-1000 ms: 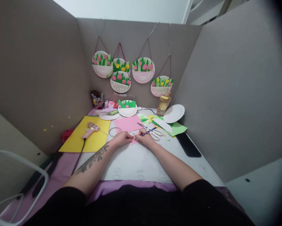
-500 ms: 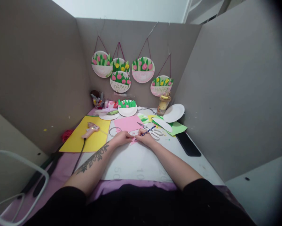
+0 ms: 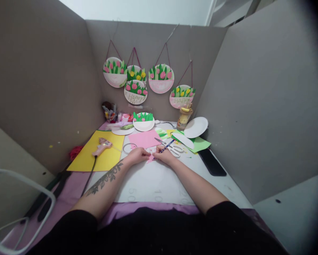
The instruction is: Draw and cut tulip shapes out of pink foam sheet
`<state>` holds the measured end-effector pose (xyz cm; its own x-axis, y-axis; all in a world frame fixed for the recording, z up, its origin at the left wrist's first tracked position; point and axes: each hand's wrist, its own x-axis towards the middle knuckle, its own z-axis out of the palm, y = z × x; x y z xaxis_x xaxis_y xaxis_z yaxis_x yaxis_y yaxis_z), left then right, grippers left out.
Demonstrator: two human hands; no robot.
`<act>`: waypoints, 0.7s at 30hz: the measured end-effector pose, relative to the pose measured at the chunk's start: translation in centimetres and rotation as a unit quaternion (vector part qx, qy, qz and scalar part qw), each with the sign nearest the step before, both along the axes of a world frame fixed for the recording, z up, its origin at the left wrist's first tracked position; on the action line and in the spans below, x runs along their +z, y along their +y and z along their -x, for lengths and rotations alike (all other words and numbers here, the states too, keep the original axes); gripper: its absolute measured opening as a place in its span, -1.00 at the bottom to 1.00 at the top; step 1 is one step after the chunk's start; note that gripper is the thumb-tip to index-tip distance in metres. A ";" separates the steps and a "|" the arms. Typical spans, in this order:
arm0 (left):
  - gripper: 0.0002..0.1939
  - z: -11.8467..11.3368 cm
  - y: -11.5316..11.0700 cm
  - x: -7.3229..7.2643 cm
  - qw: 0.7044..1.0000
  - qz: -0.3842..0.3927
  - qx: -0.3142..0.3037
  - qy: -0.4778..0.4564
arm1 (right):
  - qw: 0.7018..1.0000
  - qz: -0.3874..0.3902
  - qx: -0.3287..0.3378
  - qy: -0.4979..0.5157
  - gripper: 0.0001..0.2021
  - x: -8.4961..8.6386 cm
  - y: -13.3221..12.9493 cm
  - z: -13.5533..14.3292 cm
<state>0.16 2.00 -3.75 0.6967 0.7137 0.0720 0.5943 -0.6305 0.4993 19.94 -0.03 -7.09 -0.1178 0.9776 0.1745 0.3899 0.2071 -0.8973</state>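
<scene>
My right hand (image 3: 163,156) is closed around a dark blue patterned pencil (image 3: 168,144), its lower end down at a small pink paper piece (image 3: 150,159). From the other side, my left hand (image 3: 139,156) has its fingertips together on that same pink paper at the white mat (image 3: 148,180). Just beyond the hands is a larger pink paper sheet (image 3: 144,139). Scissors with white handles (image 3: 177,151) lie right behind my right hand. A ring-shaped roll (image 3: 129,148) rests beyond my left wrist.
A glue gun (image 3: 102,146) with a black cord lies on yellow paper (image 3: 87,156) at left. At right are a black phone (image 3: 212,163), green paper (image 3: 201,144) and a white plate (image 3: 196,127). A flower-decorated plate (image 3: 143,124) stands behind; several more hang on the partition.
The pencil has tilted slightly and its top end has shifted a little left and lower. My left hand and the pink paper stay nearly where they were.
</scene>
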 end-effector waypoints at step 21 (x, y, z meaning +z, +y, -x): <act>-0.74 -0.2 -0.2 0.4 0.999 0.024 0.023 0.003 | 0.998 -0.037 -0.043 0.019 -0.81 -0.1 0.3 -0.2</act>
<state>0.37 1.76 -3.33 0.6627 0.7481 0.0333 0.6258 -0.5776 0.5242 20.18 0.25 -7.23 -0.0262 0.9680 0.2494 0.3746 0.2408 -0.8954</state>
